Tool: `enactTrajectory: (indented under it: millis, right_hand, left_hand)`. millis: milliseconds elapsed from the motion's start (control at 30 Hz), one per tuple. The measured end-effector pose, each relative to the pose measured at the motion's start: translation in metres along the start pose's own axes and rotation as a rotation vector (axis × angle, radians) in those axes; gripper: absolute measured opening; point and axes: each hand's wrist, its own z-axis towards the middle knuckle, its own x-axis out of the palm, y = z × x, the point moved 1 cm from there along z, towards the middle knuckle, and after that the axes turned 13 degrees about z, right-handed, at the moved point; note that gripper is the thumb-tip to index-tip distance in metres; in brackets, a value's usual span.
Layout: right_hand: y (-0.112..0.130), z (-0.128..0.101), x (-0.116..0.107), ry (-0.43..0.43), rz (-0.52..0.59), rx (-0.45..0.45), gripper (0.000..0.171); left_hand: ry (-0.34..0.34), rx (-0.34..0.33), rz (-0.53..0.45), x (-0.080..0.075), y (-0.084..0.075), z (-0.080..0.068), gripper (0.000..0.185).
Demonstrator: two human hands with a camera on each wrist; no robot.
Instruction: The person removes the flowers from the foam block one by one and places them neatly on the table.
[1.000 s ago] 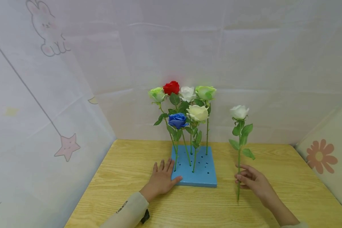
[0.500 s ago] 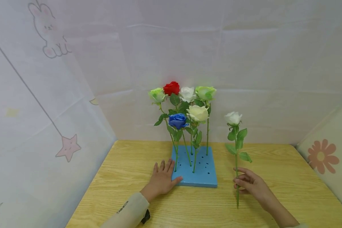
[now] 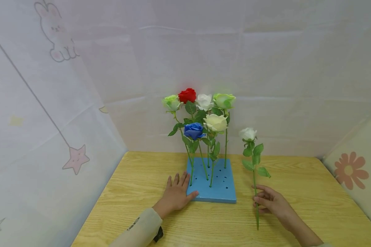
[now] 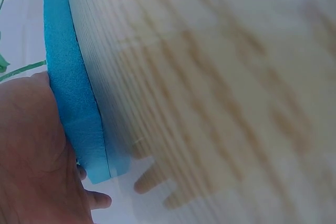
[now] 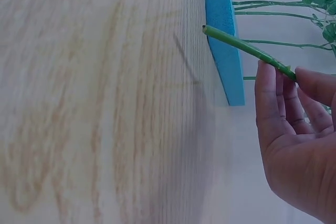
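White petals, green stem: a single rose (image 3: 256, 158) is in the right hand (image 3: 273, 204), bloom well above the fingers, leaves between bloom and grip. Thumb and fingertips pinch the lower stem, so most of the flower's length lies above the hand and a short bare end pokes out below. Right wrist view confirms this: the cut tip (image 5: 206, 29) clears the fingers, a thin shadow on the table beside it. Rose near upright, bloom leaning slightly toward the blue board (image 3: 214, 195), well to the right of it and not touching. Left hand (image 3: 174, 196) at the board's left edge, fingers spread, thumb over the near left corner; it holds no stem. Board flat on the wooden table (image 3: 136, 178), pierced with small holes, several without stems toward the right. Six flowers stand in it: red rose (image 3: 187, 95) at the back, white bloom (image 3: 204, 102) beside it, pale green rose (image 3: 172, 103) leaning left, second green rose (image 3: 224, 101) on the right, blue rose (image 3: 193, 131) and cream rose (image 3: 215, 122) in front. Pale sleeve (image 3: 142, 228) on the left arm. Printed backdrop (image 3: 266, 61) behind.
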Motion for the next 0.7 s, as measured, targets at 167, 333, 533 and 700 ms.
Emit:
enactTrajectory:
  millis: [167, 333, 533, 700]
  right_hand:
    - [-0.002, 0.000, -0.001, 0.017, -0.012, 0.006, 0.075]
    - [-0.005, 0.000, -0.002, 0.029, -0.011, 0.021, 0.075]
    - [-0.009, 0.001, -0.003, 0.039, -0.001, 0.019, 0.074]
    - [-0.012, 0.002, -0.004, 0.048, 0.001, 0.028, 0.072]
  left_hand:
    - [-0.008, -0.003, 0.004, 0.000, -0.001, 0.000, 0.091]
    - [-0.009, -0.001, 0.012, 0.000, -0.001, -0.001, 0.091]
    - [-0.009, 0.003, 0.015, 0.002, 0.000, 0.001, 0.092]
    - [-0.002, -0.005, 0.039, 0.005, 0.001, 0.002, 0.095]
